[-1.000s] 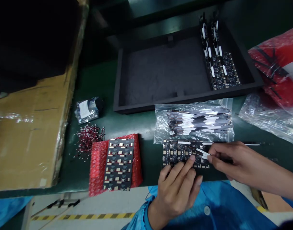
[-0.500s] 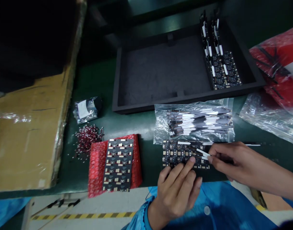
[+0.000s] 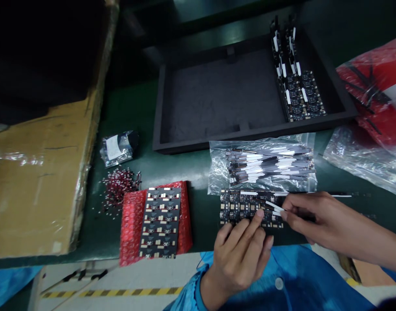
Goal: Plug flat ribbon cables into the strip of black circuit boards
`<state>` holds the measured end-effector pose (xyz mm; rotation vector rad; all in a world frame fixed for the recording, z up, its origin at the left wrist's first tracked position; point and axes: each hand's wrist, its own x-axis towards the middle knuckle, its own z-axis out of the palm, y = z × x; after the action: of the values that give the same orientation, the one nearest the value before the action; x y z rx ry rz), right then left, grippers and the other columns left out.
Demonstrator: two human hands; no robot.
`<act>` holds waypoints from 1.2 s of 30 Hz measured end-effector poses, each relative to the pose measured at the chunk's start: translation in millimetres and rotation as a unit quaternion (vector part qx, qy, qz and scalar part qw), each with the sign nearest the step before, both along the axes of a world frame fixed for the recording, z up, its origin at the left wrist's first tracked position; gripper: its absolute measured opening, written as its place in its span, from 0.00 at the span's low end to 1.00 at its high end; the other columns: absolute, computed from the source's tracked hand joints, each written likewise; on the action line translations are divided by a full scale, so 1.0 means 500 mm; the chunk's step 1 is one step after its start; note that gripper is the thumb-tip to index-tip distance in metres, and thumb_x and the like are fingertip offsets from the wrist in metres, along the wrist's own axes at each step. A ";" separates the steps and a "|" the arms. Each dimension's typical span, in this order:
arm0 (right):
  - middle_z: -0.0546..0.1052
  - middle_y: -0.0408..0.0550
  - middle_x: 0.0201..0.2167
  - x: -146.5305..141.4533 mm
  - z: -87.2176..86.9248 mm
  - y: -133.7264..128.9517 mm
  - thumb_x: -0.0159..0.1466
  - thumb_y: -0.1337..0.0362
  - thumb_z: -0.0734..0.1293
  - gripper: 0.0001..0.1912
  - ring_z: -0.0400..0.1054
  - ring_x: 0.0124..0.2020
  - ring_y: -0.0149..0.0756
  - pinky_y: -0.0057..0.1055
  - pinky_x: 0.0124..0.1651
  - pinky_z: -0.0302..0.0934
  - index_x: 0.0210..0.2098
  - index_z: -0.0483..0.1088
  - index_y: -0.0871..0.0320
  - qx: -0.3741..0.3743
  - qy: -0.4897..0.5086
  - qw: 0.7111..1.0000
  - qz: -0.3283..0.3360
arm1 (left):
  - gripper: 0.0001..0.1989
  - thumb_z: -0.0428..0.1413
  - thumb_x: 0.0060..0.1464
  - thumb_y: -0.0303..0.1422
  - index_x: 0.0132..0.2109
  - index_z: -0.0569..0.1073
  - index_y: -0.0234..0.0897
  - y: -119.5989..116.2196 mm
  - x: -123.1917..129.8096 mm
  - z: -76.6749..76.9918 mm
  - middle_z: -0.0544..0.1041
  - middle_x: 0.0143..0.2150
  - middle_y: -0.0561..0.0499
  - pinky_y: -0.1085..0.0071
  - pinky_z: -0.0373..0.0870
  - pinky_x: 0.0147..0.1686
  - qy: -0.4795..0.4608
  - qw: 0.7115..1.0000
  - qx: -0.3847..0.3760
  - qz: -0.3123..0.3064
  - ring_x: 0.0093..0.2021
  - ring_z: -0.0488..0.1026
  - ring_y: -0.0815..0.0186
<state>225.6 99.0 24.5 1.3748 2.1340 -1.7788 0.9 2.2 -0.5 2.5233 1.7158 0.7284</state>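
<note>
A dark circuit board panel [image 3: 246,207], dotted with small parts, lies at the near edge of the green table [image 3: 201,211]. The left hand [image 3: 241,255] presses fingertips on its near edge, holding nothing. The right hand [image 3: 311,216] pinches a thin white-tipped strip [image 3: 272,207] onto the panel's right part. Just beyond lies a clear bag of strips [image 3: 266,166], with a black foam tray [image 3: 224,95] farther off. To the left, another panel [image 3: 161,222] rests on red bubble wrap [image 3: 131,229].
</note>
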 end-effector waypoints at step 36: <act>0.80 0.42 0.36 0.015 0.064 0.015 0.72 0.48 0.65 0.12 0.72 0.35 0.40 0.30 0.30 0.60 0.43 0.76 0.46 0.083 -0.005 0.994 -0.066 | 0.08 0.59 0.60 0.44 0.43 0.76 0.49 -0.032 -0.012 -0.006 0.77 0.55 0.62 0.67 0.71 0.39 0.019 0.999 0.049 0.004 0.43 0.80 0.70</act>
<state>233.1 106.3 56.5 1.5934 2.2818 -1.6637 -4.9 -13.8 -3.5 2.6104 1.7449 0.7894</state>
